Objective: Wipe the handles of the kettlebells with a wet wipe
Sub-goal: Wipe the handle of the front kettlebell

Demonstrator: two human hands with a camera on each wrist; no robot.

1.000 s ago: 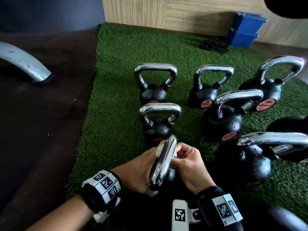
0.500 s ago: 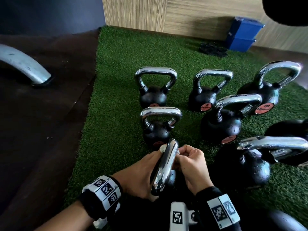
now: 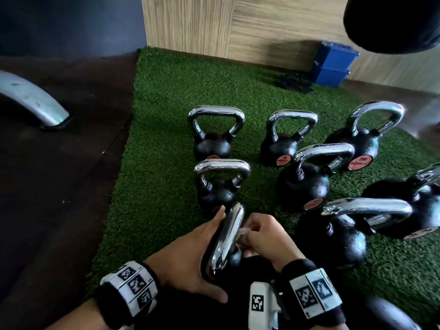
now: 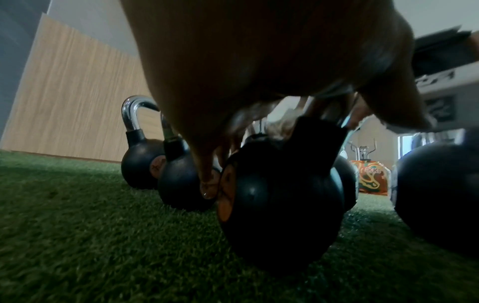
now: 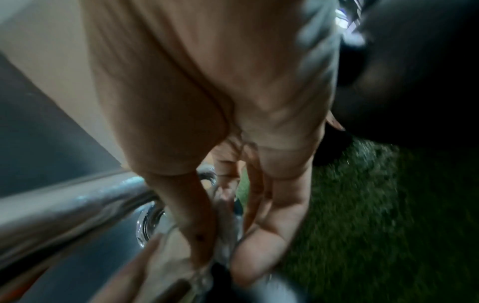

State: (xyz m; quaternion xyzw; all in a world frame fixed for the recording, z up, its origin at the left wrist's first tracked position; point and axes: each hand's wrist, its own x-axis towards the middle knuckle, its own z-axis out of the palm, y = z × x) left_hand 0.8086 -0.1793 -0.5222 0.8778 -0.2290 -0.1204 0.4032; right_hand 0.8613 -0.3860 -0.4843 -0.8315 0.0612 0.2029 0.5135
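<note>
The nearest kettlebell (image 4: 279,205) stands on the green turf, its chrome handle (image 3: 226,241) seen edge-on in the head view. My left hand (image 3: 190,253) lies flat against the handle's left side, index finger straight along it and thumb out near the handle's near corner. My right hand (image 3: 266,236) is curled on the right side and pinches a white wet wipe (image 3: 242,232) against the chrome. The right wrist view shows the wipe (image 5: 225,246) bunched between thumb and fingers beside the handle (image 5: 64,215). The kettlebell's body is mostly hidden under my hands in the head view.
Several more kettlebells stand close by: one (image 3: 219,186) right behind my hands, a big one (image 3: 345,232) to the right. Green turf (image 3: 162,177) borders dark floor on the left with a grey metal foot (image 3: 33,103). Blue boxes (image 3: 333,63) sit by the wooden wall.
My right hand with the wipe has slid from the handle's far top corner back down its right side. My left index finger has straightened along the handle.
</note>
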